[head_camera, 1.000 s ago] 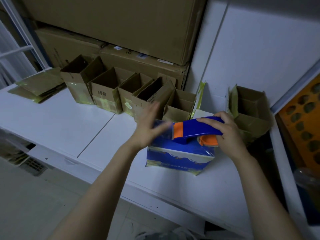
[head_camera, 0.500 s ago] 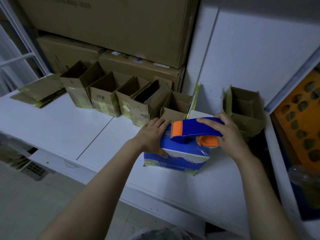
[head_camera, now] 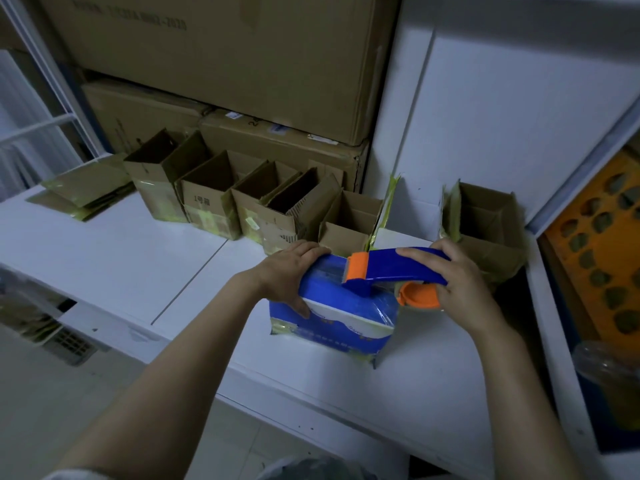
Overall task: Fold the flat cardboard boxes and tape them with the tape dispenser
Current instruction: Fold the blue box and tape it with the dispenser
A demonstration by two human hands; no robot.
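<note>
Right hand [head_camera: 460, 289]: curled round tape dispenser [head_camera: 398, 266], its orange head set on top of the blue box [head_camera: 332, 317] standing on the tabletop [head_camera: 121, 258]; left hand [head_camera: 291, 271] grips the box's left end; step judged taping, next a steady pull along the seam.

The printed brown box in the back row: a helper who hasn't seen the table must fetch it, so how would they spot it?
On the white table, open brown boxes stand in a row before the big stacked cartons. The printed box is second from the left. Unlike the boxes either side, it has a short line of dark characters on its front.
</note>
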